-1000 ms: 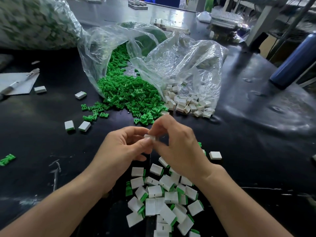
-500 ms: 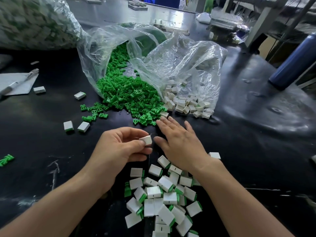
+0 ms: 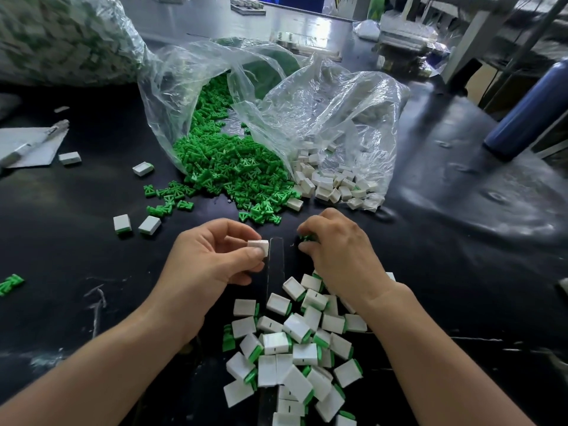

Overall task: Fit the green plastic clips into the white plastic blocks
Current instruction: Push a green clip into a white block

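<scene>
Head view: the left hand (image 3: 215, 259) pinches a white block (image 3: 258, 248) between thumb and forefinger, just left of centre. At its 3 o'clock, a little apart, the right hand (image 3: 341, 256) curls its fingers round a green clip (image 3: 307, 238), which is mostly hidden. At 12 o'clock from the hands, spilled clips (image 3: 233, 170) pour from a clear bag (image 3: 172, 96) onto the black tabletop (image 3: 76, 241). Loose blocks (image 3: 335, 187) lie at 1 o'clock. Fitted blocks (image 3: 295, 348) are heaped at 6 o'clock.
</scene>
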`<state>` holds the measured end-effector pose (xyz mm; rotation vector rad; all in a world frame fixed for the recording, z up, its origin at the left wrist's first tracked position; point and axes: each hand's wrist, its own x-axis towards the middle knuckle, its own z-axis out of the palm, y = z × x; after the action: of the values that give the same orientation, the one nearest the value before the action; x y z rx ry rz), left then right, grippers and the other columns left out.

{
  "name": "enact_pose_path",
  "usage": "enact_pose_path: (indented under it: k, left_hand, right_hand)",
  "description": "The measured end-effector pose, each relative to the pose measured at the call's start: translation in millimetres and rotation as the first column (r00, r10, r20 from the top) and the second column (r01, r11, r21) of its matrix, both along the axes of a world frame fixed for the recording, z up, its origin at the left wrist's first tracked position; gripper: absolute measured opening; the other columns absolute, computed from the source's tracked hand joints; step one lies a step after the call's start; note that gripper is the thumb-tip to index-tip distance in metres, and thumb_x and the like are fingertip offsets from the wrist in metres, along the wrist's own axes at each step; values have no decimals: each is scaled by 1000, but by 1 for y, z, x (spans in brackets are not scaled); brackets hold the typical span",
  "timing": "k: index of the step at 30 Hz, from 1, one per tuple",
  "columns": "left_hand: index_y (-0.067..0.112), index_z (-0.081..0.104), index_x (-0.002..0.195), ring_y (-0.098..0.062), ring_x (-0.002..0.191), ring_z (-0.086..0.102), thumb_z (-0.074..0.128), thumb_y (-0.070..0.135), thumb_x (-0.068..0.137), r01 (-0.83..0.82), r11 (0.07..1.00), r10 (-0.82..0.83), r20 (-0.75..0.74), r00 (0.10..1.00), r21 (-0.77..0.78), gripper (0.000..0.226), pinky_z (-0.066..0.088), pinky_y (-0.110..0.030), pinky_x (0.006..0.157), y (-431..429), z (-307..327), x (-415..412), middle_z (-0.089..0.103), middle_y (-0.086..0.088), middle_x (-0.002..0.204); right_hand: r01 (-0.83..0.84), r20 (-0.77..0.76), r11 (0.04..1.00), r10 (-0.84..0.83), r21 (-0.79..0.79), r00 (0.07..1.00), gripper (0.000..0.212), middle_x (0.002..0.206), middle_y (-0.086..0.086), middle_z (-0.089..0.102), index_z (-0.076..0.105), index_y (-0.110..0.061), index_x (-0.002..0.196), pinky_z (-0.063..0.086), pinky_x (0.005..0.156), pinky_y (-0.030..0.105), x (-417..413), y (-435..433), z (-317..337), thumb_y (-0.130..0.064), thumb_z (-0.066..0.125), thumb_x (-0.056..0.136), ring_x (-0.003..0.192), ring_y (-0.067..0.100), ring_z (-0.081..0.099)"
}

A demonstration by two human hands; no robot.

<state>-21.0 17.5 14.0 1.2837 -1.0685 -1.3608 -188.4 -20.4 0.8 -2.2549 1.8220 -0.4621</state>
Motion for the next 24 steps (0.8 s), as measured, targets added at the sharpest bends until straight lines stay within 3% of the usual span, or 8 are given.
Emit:
enact_pose_path:
  k: [4, 7, 11, 15, 20, 22, 24]
  left_hand:
    - [18, 73, 77, -12, 61, 66, 60, -9, 80, -1, 1000, 2, -46, 999, 5, 29, 54, -19, 52, 0, 1, -1, 65, -5, 69]
    - [12, 67, 85, -13, 61, 67, 60, -11, 79, 25, 1000, -25, -46, 999, 3, 24, 53, -18, 52, 1, 2, -3, 66, -7, 70]
    - [9, 67, 73, -13, 61, 64, 65, -11, 74, 23, 1000, -23, -3, 1000, -20, 20, 52, -17, 53, 1, 1, -3, 67, -4, 65]
    - [15, 72, 65, -10, 61, 62, 68, -6, 73, 50, 998, -49, 7, 999, -35, 23, 51, -16, 51, 1, 1, -2, 68, -3, 65]
    - [21, 75, 67, -12, 62, 67, 65, -3, 73, 65, 998, -66, -28, 997, -15, 26, 54, -19, 52, 2, 1, -1, 70, -3, 67]
    - [15, 74, 70, -13, 62, 68, 65, -5, 73, 58, 998, -59, -40, 997, -8, 22, 54, -19, 53, 2, 1, -2, 70, -3, 68]
    - [12, 69, 74, -13, 62, 68, 67, -6, 72, 50, 999, -50, -28, 998, -13, 18, 53, -18, 54, 2, 0, -2, 70, -3, 66]
  right_hand:
    - [20, 52, 1000, -20, 2, 998, 23, 109, 4, 56, 60, -15, 111, 37, 84, 27, -1, 2, 2, -15, 61, 87, 102, 21, 52]
    - [36, 109, 999, -35, -5, 993, 31, 111, 4, 54, 57, -16, 116, 39, 86, 27, -1, 3, 4, -11, 62, 85, 99, 21, 54]
    - [37, 141, 999, -31, -38, 989, 29, 109, 5, 58, 61, -13, 114, 39, 87, 24, -3, 4, 8, -10, 61, 86, 100, 20, 54]
    - [0, 84, 1000, 0, -6, 996, 29, 111, 5, 60, 61, -14, 117, 38, 92, 28, -5, 4, 6, -7, 55, 89, 106, 21, 52]
    - [11, 2, 999, -11, 43, 1000, 27, 109, 3, 53, 57, -20, 118, 30, 81, 23, -8, 4, 4, -15, 49, 93, 107, 20, 46]
    - [4, 69, 1000, -4, -2, 998, 24, 101, 3, 51, 62, -19, 113, 32, 80, 23, -8, 6, 8, -15, 50, 93, 100, 20, 49]
    - [20, 242, 998, -6, -54, 970, 18, 89, -3, 51, 69, -18, 101, 37, 77, 20, -8, 10, 14, -14, 55, 90, 87, 14, 52]
